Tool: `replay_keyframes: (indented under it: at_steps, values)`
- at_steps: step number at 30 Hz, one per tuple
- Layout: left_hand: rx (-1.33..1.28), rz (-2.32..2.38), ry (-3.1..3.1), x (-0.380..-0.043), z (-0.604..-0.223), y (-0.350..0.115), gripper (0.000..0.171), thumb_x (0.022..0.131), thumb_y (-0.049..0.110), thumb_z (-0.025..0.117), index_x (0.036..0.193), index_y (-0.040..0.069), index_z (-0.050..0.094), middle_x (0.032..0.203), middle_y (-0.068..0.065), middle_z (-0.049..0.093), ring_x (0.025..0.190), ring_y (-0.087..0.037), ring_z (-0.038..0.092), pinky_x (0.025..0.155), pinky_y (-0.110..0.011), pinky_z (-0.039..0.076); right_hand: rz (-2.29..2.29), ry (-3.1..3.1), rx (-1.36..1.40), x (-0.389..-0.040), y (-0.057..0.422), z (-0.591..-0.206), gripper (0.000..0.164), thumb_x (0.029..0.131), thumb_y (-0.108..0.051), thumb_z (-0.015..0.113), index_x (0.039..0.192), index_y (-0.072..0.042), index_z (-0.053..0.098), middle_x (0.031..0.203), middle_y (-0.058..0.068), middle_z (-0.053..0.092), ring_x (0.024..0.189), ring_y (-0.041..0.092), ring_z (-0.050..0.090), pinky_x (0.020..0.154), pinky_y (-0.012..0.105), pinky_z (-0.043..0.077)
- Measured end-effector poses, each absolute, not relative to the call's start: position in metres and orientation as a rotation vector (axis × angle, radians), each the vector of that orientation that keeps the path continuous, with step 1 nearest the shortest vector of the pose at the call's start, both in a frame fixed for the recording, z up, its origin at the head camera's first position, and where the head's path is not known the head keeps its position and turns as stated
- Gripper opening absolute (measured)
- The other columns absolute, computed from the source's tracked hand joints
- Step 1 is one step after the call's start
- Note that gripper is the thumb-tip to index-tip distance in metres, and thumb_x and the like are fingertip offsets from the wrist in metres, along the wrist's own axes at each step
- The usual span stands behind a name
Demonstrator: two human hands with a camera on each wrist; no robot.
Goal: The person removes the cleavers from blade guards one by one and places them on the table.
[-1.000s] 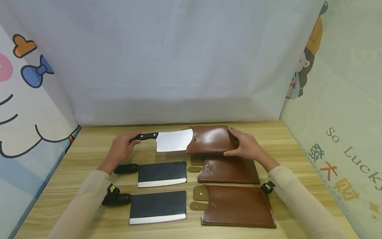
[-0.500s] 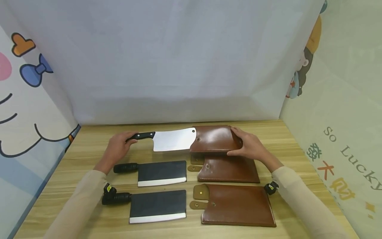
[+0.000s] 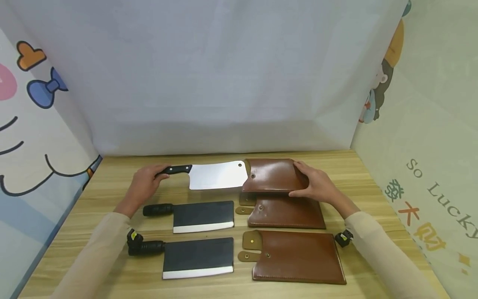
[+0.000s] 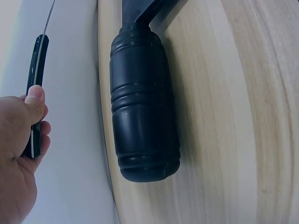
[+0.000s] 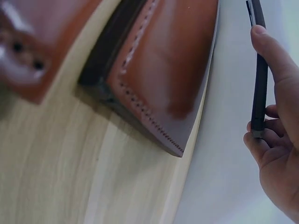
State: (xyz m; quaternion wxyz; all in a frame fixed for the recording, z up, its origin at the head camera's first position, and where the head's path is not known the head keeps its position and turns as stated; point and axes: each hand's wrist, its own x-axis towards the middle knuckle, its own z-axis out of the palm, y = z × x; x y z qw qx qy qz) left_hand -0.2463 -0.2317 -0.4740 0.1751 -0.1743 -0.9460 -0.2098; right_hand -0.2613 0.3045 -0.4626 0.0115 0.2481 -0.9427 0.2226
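Observation:
In the head view, my left hand [image 3: 143, 182] grips the black riveted handle [image 3: 177, 169] of a cleaver with a silver blade [image 3: 216, 175]. My right hand [image 3: 317, 182] pinches the right end of a brown leather sheath [image 3: 274, 175], thumb on one edge and fingers on the other. The blade's front end, with its small hole, overlaps the sheath's mouth. Both are held up over the far part of the table. The left wrist view shows my thumb and fingers round the cleaver handle [image 4: 37, 70]; the right wrist view shows the sheath edge-on [image 5: 259, 88].
Two dark-bladed cleavers, one farther back [image 3: 203, 216] and one nearer [image 3: 198, 258], lie on the wooden table [image 3: 93, 199]. To their right lie two more brown sheaths [image 3: 291, 211] with tan snap straps. A pale curtain [image 3: 231, 83] hangs behind.
The cleaver has moved left and the sheath right. More of the silver blade shows, and its hole has come into sight. The other cleavers and sheaths stay put.

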Motion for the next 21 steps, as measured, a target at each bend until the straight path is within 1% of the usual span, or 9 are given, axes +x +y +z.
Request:
replay_keyframes:
  at_steps: [4,11,17,21]
  values:
    - [-0.492,-0.592,-2.668,-0.247,-0.472,-0.231,0.035,0.094,0.007,0.073,0.127,-0.004,0.069,0.118,-0.028,0.070,0.105,-0.048,0.067,0.089,-0.063,0.052,0.691,-2.954,0.754,-0.261,0.307,-0.464,0.108,0.079,-0.048,0.088,0.159,0.000,0.032,0.160,0.027,0.034,0.143,0.049,0.039,0.111,0.065,0.037]
    - [-0.495,-0.587,-2.656,-0.250,-0.471,-0.236,0.033,0.094,0.007,0.072,0.125,-0.005,0.069,0.113,-0.028,0.071,0.099,-0.047,0.068,0.083,-0.062,0.053,0.687,-2.951,0.737,-0.261,0.310,-0.464,0.109,0.078,-0.048,0.088,0.159,0.000,0.032,0.160,0.028,0.034,0.142,0.050,0.039,0.111,0.065,0.039]
    - [-0.494,-0.586,-2.631,-0.253,-0.474,-0.248,0.032,0.094,0.007,0.072,0.124,-0.005,0.069,0.113,-0.028,0.071,0.098,-0.047,0.068,0.082,-0.062,0.053,0.688,-2.958,0.701,-0.263,0.313,-0.466,0.109,0.079,-0.047,0.088,0.159,0.000,0.031,0.160,0.030,0.032,0.142,0.051,0.038,0.110,0.065,0.038]
    - [-0.510,-0.589,-2.616,-0.255,-0.477,-0.257,0.034,0.093,0.006,0.073,0.125,-0.004,0.069,0.117,-0.027,0.070,0.102,-0.047,0.068,0.084,-0.063,0.053,0.679,-2.955,0.688,-0.265,0.315,-0.467,0.109,0.079,-0.047,0.088,0.158,0.002,0.031,0.160,0.031,0.032,0.142,0.051,0.038,0.110,0.065,0.039]
